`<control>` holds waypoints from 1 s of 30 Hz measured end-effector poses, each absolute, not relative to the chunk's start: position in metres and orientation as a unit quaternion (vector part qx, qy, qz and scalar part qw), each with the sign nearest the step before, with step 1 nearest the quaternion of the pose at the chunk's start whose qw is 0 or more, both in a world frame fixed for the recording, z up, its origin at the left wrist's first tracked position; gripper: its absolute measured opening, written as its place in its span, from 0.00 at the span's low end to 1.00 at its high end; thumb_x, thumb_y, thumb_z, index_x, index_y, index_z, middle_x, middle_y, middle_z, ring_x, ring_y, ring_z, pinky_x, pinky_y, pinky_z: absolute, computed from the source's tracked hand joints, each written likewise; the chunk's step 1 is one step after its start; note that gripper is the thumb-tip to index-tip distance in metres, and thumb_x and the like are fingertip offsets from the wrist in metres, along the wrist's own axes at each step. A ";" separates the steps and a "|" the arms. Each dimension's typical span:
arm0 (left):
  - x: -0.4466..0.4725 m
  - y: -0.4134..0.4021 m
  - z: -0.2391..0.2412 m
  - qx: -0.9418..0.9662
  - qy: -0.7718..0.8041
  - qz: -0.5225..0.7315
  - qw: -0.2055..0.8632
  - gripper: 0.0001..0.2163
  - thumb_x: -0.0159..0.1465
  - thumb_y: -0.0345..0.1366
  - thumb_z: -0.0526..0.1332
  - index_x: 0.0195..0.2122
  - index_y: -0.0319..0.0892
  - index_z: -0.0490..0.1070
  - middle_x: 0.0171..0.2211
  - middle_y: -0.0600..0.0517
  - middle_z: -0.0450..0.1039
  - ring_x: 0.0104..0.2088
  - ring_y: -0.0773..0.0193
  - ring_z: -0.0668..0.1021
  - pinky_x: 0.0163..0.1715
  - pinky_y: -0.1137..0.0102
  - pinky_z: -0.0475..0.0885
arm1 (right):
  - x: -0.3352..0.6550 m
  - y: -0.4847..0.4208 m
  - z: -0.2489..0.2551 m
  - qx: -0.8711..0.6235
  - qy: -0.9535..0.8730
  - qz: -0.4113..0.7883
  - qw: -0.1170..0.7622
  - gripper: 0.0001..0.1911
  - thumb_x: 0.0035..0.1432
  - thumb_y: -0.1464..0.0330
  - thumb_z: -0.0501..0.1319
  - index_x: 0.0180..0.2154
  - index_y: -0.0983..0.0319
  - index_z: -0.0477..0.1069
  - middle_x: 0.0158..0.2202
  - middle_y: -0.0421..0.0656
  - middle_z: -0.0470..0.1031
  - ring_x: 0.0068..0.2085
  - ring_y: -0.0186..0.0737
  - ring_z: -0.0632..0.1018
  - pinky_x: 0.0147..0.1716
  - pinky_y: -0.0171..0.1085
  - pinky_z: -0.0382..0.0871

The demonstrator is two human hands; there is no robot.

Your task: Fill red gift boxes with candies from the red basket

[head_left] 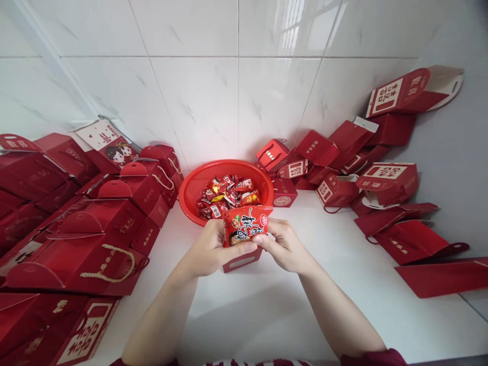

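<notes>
Between my two hands is a red snack packet (244,226) with large dark characters and a picture of nuts on its front. My left hand (213,249) grips its left side, thumb across the front. My right hand (284,246) pinches its right side, thumb on the lower front. Just beneath the packet stands a small red box (242,262), mostly covered by the packet and fingers. Behind the hands sits a red plastic basket (186,195) holding many small wrapped sweets (229,193).
Closed red gift boxes (110,223) with rope handles crowd the left side. At right, red boxes (389,183) lie piled and tilted, some with open flaps. A white tiled wall (198,101) rises behind the white tabletop (312,239).
</notes>
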State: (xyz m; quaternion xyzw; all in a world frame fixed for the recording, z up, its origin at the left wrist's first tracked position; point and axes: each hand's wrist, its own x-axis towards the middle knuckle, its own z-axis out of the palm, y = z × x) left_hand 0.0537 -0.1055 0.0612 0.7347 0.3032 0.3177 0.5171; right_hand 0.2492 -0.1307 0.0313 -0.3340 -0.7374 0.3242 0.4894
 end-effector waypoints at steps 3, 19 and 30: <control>0.054 -0.105 0.062 0.735 0.304 0.324 0.513 0.07 0.60 0.40 0.68 0.33 0.42 0.75 0.28 0.51 0.74 0.42 0.54 0.78 0.43 0.64 0.75 | 0.250 -0.131 0.031 -0.339 -0.738 0.320 0.488 0.19 0.69 0.55 0.56 0.33 0.61 0.72 0.29 0.41 0.71 0.29 0.36 0.69 0.31 0.35 0.65; 0.035 -0.089 0.071 0.825 0.330 0.232 0.395 0.09 0.65 0.40 0.63 0.44 0.45 0.76 0.45 0.50 0.75 0.47 0.58 0.77 0.48 0.65 0.73 | 0.255 -0.121 0.029 -0.358 -0.641 0.361 0.575 0.09 0.68 0.60 0.60 0.44 0.58 0.72 0.37 0.41 0.75 0.34 0.37 0.75 0.33 0.35 0.71; 0.027 -0.076 0.058 0.878 0.347 0.146 0.296 0.11 0.59 0.37 0.66 0.43 0.48 0.78 0.52 0.51 0.72 0.50 0.54 0.76 0.50 0.63 0.73 | 0.264 -0.123 0.030 -0.404 -0.719 0.280 0.492 0.10 0.71 0.63 0.54 0.51 0.56 0.65 0.46 0.44 0.74 0.46 0.42 0.76 0.47 0.41 0.71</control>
